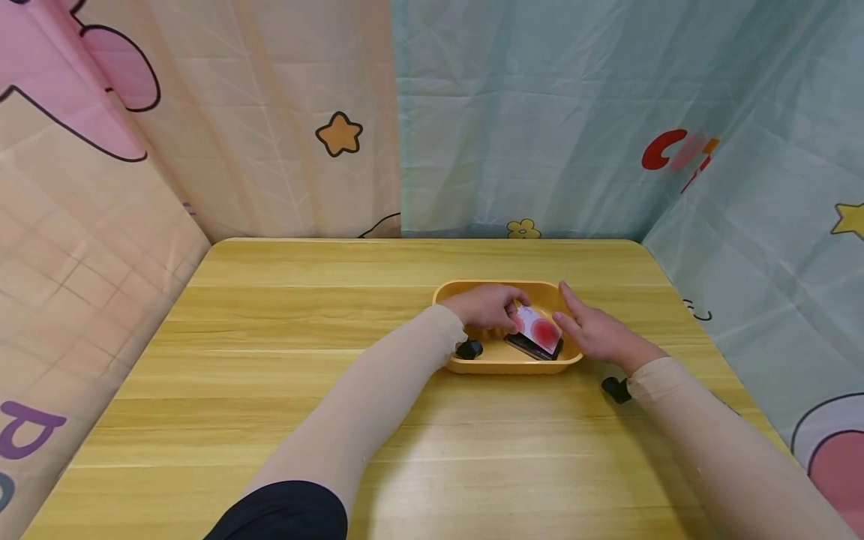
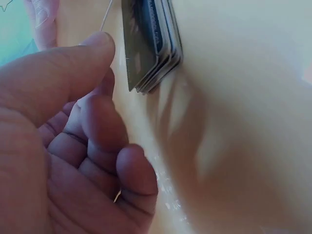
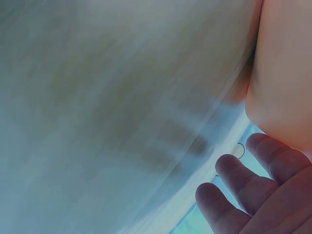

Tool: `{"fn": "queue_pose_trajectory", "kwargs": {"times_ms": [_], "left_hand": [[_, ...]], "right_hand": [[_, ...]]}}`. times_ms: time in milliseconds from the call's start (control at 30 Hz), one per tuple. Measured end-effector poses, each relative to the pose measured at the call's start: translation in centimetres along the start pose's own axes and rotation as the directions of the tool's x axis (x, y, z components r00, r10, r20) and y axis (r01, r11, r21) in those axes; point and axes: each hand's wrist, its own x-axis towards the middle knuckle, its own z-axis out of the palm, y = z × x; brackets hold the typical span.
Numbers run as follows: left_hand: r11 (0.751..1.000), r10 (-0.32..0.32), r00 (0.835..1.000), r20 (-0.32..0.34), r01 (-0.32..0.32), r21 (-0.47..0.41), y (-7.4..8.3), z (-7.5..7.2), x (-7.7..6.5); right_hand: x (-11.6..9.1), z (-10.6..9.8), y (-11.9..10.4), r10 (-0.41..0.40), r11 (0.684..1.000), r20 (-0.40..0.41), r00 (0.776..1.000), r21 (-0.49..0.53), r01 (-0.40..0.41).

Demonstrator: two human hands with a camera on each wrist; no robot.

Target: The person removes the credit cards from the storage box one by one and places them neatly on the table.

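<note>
My left hand (image 1: pixel 487 306) reaches into a yellow-orange plastic tray (image 1: pixel 508 368) and pinches a thin pinkish-white card (image 1: pixel 538 328) with a red round print. In the left wrist view the card (image 2: pixel 106 15) appears edge-on at the thumb tip, and the other fingers curl loosely below. Beside it is a stack of dark-faced cards (image 2: pixel 153 46); in the head view this stack (image 1: pixel 533 347) lies under the pinkish card on the tray floor. At the tray's right end, my right hand (image 1: pixel 597 330) has its fingers relaxed and its thumb raised, close to the rim, holding nothing.
The tray stands right of centre on a wood-grain table (image 1: pixel 283 360). Patterned curtains (image 1: pixel 513 112) hang behind the table and along both sides. A small black device (image 1: pixel 469 349) sits at the left wrist, and another black device (image 1: pixel 616 389) at the right wrist.
</note>
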Motion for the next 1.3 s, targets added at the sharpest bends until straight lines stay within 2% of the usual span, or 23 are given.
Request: {"fn": "queue_pose_trajectory", "kwargs": {"times_ms": [267,467,600,800,1000,1300], "left_hand": [[0.987,0.063,0.995,-0.077,-0.05,0.154,1.1,-1.4,-1.2],[0.987,0.054,0.989,-0.134,-0.032,0.16,1.6,-3.4,-2.9],[0.988,0.047,0.984,-0.174,-0.019,0.154,1.3,-4.9,-4.4],[0.993,0.023,0.966,-0.258,0.008,0.117,-0.2,-7.3,-7.2],[0.998,-0.019,0.942,-0.334,0.039,0.054,-2.7,-9.2,-10.2],[0.997,-0.066,0.919,-0.389,0.081,0.022,-6.3,-9.8,-13.1]], "right_hand": [[-0.2,-0.1,-0.1,-0.003,1.0,0.001,1.0,-0.002,0.003],[-0.4,-0.3,-0.3,0.005,1.0,0.004,1.0,-0.017,-0.005],[-0.4,-0.3,-0.3,0.006,1.0,0.007,1.0,-0.022,-0.006],[-0.2,-0.1,-0.1,-0.002,1.0,0.009,1.0,-0.016,0.002],[-0.2,0.0,-0.1,-0.016,1.0,-0.003,1.0,-0.016,0.016],[-0.3,0.1,-0.1,0.027,1.0,-0.003,1.0,0.014,-0.027]]}}
